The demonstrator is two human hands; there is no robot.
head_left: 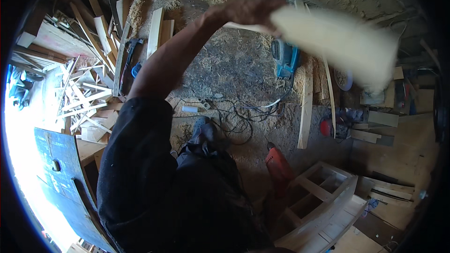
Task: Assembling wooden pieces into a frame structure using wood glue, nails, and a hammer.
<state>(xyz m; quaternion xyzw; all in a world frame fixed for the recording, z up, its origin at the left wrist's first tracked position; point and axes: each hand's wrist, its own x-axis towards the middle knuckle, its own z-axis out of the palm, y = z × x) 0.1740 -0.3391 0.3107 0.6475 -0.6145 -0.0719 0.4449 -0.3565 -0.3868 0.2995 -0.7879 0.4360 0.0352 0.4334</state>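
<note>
a pale wooden board (337, 44), blurred, is up over the far right part of the workbench (211, 75). the left hand (258, 11), on an outstretched arm, has its fingers closed around the board's left end. the right hand (277, 202) is dark and low in the view, by the rear of a red drill (280, 166) — i cannot tell how closed it is or whether it grips the tool. below the board, a blue power tool (287, 61) lies on the bench among wood shavings (166, 1). a tangled black cable (241, 126) lies nearer the person; beside the drill, at lower right, stands a pale wooden frame (318, 188) — and scrap wood (89, 98) is heaped at far left.
</note>
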